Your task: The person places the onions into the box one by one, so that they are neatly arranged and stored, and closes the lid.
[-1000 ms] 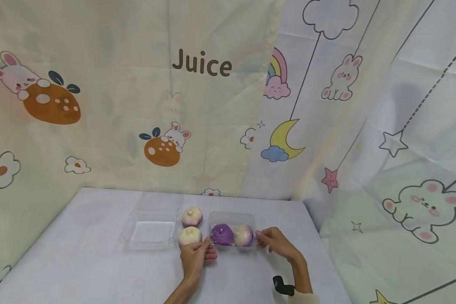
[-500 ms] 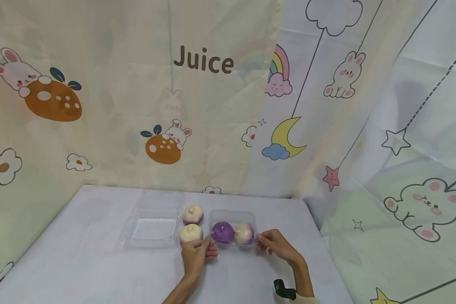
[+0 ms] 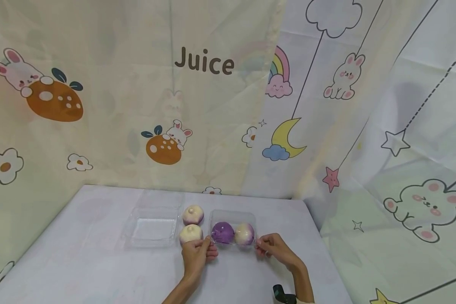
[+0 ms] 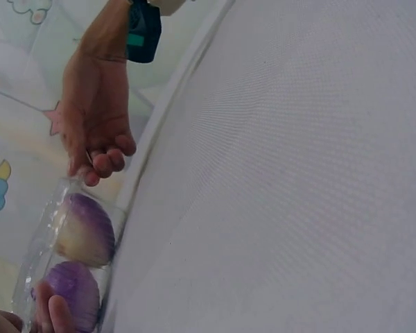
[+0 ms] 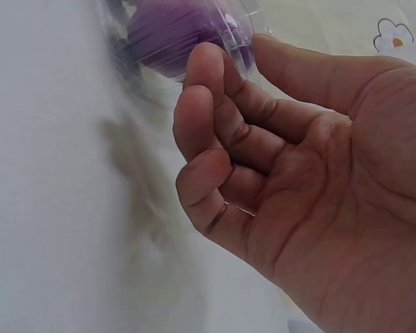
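Observation:
A closed clear plastic clamshell box (image 3: 233, 216) holds two round onion-like pieces. One is purple (image 3: 223, 232); the other is cream with a purple side (image 3: 244, 234). My left hand (image 3: 196, 255) pinches the box's front left corner, thumb uppermost. At the front right corner, my right hand (image 3: 277, 249) pinches the box edge between thumb and forefinger, its other fingers curled beneath, as the right wrist view shows. Two more cream-and-purple pieces stand left of the box: a rear one (image 3: 193, 214) and a front one (image 3: 191, 233), the latter partly hidden by my left hand.
Left of the loose pieces lies an open clear plastic clamshell box (image 3: 153, 230), its lid tipped back. Everything stands on a white-covered table (image 3: 110, 270). Printed curtains (image 3: 99, 139) hang behind it and along the right side.
My right hand has dipped slightly at the box's right corner. The left hand keeps its hold, and the box and loose pieces stay put; the whole head view has shifted a little.

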A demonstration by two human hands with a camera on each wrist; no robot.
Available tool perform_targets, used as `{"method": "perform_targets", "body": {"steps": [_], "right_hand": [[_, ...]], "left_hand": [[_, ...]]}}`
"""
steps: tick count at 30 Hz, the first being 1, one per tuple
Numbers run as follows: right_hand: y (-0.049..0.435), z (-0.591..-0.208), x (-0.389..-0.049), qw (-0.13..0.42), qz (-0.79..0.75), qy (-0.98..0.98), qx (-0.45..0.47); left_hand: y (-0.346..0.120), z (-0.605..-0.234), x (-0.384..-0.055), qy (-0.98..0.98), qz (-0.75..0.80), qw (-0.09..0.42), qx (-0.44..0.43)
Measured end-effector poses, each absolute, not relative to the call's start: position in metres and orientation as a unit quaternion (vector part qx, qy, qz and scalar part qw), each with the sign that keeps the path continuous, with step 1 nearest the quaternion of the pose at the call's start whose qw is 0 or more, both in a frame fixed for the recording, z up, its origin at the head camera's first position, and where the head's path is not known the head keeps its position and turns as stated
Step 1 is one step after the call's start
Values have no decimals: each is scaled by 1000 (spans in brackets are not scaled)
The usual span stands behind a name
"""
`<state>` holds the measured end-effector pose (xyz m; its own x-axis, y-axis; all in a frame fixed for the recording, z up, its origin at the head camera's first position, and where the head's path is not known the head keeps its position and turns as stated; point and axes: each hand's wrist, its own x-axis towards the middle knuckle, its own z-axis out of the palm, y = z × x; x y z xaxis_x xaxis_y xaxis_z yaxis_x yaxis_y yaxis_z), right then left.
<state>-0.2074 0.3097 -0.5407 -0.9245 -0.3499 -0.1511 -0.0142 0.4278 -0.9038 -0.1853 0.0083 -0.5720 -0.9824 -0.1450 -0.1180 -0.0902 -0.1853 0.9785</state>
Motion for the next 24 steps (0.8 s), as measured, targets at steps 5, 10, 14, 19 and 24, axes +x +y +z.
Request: {"method": "perform_targets", "body": {"steps": [5,10,14,19,24], "right_hand": [[308,-541,-204,169,-552,811,-99],[307,-541,-203,167,-568,800,-95],[306,-540,-203,160,-571,802,-78],[308,-543,-203,155,-578,798,-75],[308,-545,-203,154,-582,795,-76]], "left_hand": [[9,-572,-185,-640,-762,10,97],[9,-573,-187,-640,-763,-2,91],[6,-573,-188,-630,-772,-23,82],[6,-575,-190,-625,-775,-43,83],[7,-572,-188,-626,-774,-39,86]]}}
